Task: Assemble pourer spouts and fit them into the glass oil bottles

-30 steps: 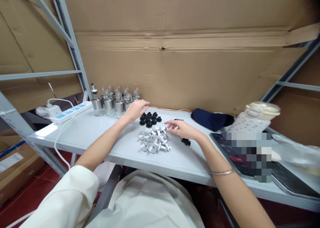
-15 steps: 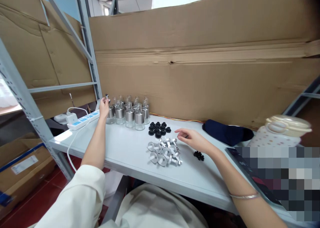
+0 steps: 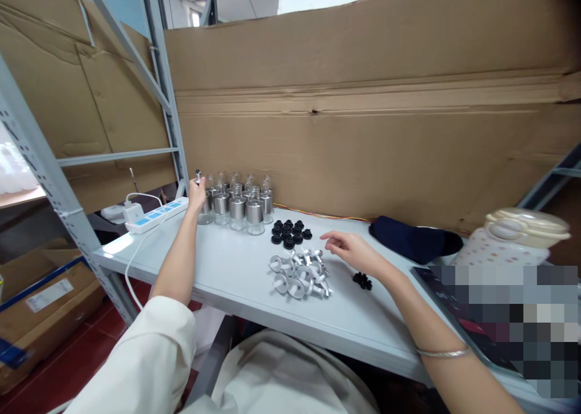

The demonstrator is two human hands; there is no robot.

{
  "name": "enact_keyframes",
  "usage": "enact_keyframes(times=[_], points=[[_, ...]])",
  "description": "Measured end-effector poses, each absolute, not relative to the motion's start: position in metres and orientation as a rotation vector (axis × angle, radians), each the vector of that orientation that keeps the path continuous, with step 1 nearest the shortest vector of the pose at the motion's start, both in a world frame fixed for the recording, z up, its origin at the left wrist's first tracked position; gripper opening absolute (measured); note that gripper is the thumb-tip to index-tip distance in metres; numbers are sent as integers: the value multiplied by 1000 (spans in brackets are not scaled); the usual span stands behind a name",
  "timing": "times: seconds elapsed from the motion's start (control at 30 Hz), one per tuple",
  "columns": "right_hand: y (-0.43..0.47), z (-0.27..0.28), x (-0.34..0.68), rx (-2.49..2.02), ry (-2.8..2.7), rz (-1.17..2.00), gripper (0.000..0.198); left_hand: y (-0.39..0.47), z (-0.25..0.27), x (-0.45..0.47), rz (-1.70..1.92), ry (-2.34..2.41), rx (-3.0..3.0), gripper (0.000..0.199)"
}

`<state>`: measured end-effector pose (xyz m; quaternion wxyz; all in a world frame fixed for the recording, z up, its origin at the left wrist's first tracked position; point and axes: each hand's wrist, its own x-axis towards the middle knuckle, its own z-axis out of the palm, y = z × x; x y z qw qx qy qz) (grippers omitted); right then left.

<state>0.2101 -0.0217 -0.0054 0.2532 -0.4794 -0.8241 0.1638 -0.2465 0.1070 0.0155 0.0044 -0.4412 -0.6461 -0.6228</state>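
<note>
Cardboard sheet [image 3: 363, 154] upright behind grey counter [image 3: 236, 275]. Navy cap [image 3: 411, 239] at back right. Glass bottles [image 3: 255, 211] with metal sleeves upright, clustered at back left. Right hand [image 3: 347, 247] off counter, fingers loosely curved, apart, nothing gripped; just beyond silver parts. Left hand [image 3: 196, 194] clamped around dark-tipped spout [image 3: 198, 173] at leftmost bottle [image 3: 207, 212]. Silver parts [image 3: 297, 288] heaped mid-counter. Black stoppers [image 3: 288, 243] grouped behind heap. Tiny black pieces [image 3: 363, 282] piled right of heap.
</note>
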Motion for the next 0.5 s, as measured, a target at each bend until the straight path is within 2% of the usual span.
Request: enact_keyframes(times=[0.5], points=[[-28,2,207,-1306,-2200,412,35,95,14,-233,-1816,-1971,-1303,41]])
